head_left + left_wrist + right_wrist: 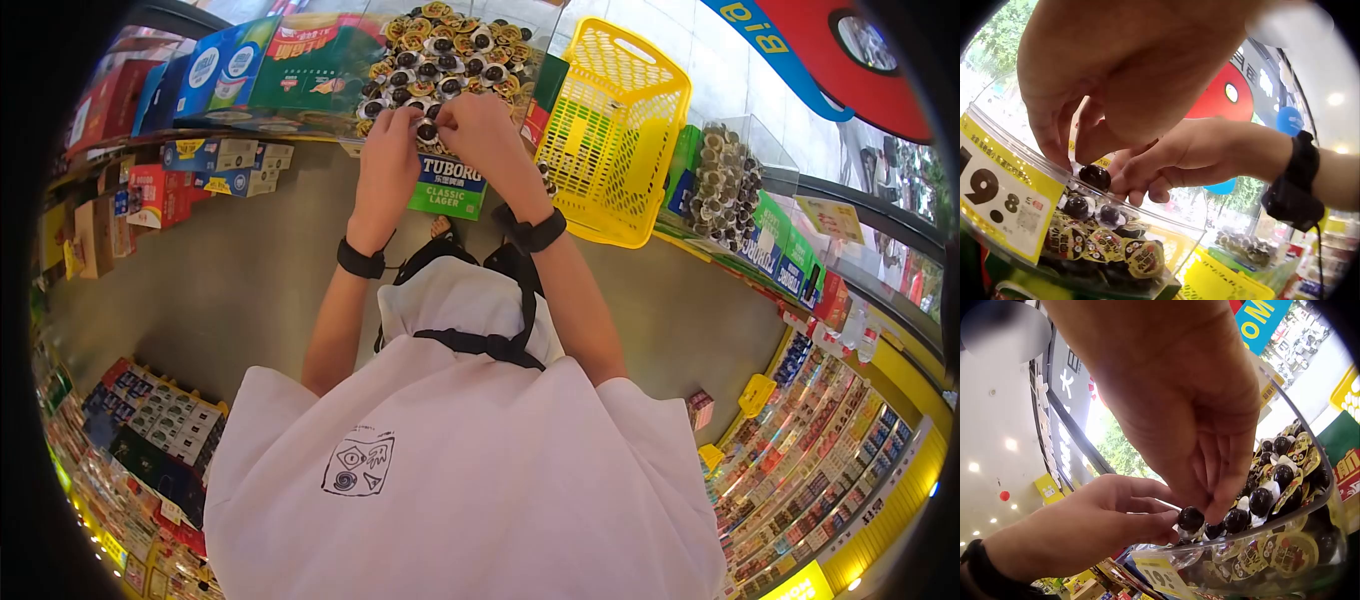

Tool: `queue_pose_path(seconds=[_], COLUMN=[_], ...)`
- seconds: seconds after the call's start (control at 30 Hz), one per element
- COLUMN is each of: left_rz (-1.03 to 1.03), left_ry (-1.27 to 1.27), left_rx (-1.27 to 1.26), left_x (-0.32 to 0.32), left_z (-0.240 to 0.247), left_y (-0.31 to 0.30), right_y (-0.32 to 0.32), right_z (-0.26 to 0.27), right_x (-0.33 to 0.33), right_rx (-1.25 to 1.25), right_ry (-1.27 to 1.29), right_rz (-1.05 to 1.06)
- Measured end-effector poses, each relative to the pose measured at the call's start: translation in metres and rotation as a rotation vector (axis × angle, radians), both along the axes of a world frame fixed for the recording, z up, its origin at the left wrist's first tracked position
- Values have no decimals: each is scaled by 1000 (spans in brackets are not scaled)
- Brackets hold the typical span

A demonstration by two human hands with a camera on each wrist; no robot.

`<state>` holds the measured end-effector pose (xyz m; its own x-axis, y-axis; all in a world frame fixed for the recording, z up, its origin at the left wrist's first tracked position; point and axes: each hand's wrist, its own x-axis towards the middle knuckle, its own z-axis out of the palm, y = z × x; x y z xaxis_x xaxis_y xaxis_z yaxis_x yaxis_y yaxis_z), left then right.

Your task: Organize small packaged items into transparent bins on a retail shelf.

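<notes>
Both hands meet over the near rim of a clear bin (1329, 519) filled with dark round-topped packs (448, 62) on gold labels. Between the fingertips is one dark, glossy ball-shaped pack (427, 131) (1095, 177) (1191, 519) with a pale wrapper. My left hand (388, 170) (1122, 75) (1097, 519) pinches it from the left. On the other side, my right hand (490, 140) (1191, 153) (1185, 406) pinches it with bent fingers. The palms hide part of the grip.
A yellow basket (620, 130) stands right of the bin, with another bin of similar packs (720, 180) beyond it. Boxes (225, 70) line the shelf at the left. Below the bin is a green Tuborg box (450, 188). A price card (1007, 187) hangs at its front.
</notes>
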<state>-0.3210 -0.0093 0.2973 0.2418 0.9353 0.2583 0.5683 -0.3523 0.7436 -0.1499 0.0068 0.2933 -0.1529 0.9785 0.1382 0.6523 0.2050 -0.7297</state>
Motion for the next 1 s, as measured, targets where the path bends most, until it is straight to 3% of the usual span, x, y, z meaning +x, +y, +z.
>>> queue_pose_path(seconds=[0.13,0.4,0.67,0.8,0.87,0.93,1.0], left_rz=[-4,-121,-93,-74,-34,-62,-152], left_ry=[110,208,173,118,23,-17,-82], left_rx=[19,124,113,197,151,86,-48], left_x=[-6,-5,2,17,33,52,73], left_z=[-5,-15,-12,9,28,39,44], left_y=[-2,-8,-8,-14,-27,-43,-57], right_y=[5,-1,-6,-17,-32,-44,-56], right_z=[-17,-35,-43,5,38,60,66], right_x=[-3,-7,-5,1,11,28,50], right_rx=[-109,-56,23,84,157,83,73], right_ry=[-19,-73,-208,-153,-70,182,201], right_rz=[-83,-117,-159,-136,-94,-179,-251])
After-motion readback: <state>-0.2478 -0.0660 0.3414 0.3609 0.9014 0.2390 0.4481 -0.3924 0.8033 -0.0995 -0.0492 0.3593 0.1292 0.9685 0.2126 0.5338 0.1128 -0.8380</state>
